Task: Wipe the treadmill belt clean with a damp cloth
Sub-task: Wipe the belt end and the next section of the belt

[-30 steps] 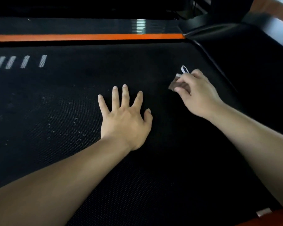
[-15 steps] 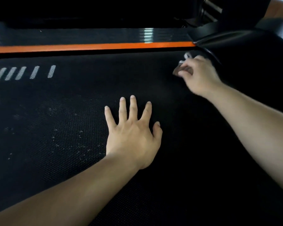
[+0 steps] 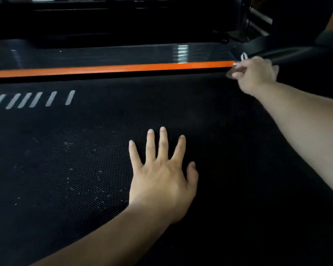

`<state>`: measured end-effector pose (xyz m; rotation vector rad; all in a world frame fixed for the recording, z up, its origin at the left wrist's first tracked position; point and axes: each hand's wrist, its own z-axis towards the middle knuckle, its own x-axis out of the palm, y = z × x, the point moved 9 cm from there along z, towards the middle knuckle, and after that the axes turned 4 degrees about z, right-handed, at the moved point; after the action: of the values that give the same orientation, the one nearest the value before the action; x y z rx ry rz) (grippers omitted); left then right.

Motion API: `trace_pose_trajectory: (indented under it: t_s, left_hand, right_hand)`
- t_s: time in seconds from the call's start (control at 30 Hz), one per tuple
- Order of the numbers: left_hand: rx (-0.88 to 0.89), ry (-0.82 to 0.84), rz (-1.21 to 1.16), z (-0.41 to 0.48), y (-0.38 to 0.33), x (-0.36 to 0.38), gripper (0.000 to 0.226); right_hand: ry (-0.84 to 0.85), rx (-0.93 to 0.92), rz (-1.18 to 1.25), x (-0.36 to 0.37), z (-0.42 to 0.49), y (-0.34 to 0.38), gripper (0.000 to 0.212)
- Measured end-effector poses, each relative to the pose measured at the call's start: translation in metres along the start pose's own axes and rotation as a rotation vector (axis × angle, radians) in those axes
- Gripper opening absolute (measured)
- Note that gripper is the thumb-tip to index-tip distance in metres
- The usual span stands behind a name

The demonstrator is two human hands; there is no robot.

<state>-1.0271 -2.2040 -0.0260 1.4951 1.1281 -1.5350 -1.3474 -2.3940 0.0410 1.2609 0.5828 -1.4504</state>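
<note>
As the cloth moves: right hand (image 3: pixel 255 77) has pushed the cloth (image 3: pixel 236 71) from well short of the orange strip (image 3: pixel 112 68) up against its right end.
Meaning: stroke has reached the belt (image 3: pixel 85 169) edge; pale specks well short of the strip look unwiped.
Right hand: fingers curled round the cloth.
Left hand (image 3: pixel 161 179): flat, fingers spread, pressing the belt, well short of the strip.
Cloth axis: bunched; visible wad pokes out along the strip, true length unclear.
Belt axis: parallel to the strip.
</note>
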Motion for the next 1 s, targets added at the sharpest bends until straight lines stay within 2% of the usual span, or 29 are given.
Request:
trace_pose_trajectory:
  t_s: [0.13, 0.33, 0.5, 0.6, 0.83, 1.0]
  left_hand:
    - [-0.006, -0.001, 0.017, 0.001, 0.0, 0.002, 0.068]
    - [-0.006, 0.0, 0.018, 0.0, 0.001, 0.002, 0.066]
    - [-0.005, 0.013, 0.012, 0.001, 0.001, 0.004, 0.067]
    - [-0.006, 0.009, 0.019, 0.001, 0.0, 0.004, 0.068]
    - [-0.009, 0.01, 0.025, 0.001, 0.002, 0.005, 0.07]
    - [-0.005, 0.013, 0.032, 0.002, 0.003, 0.005, 0.069]
  right_hand:
    - [0.005, -0.025, -0.03, 0.003, -0.002, -0.012, 0.022]
    - [0.056, 0.033, 0.007, -0.009, -0.01, -0.016, 0.023]
    - [0.094, 0.092, -0.007, -0.032, -0.046, -0.025, 0.027]
    - [0.113, 0.059, -0.018, -0.035, -0.064, -0.037, 0.025]
    - [0.108, 0.042, -0.07, -0.069, -0.151, -0.062, 0.025]
    - [0.164, 0.077, -0.124, -0.101, -0.232, -0.079, 0.025]
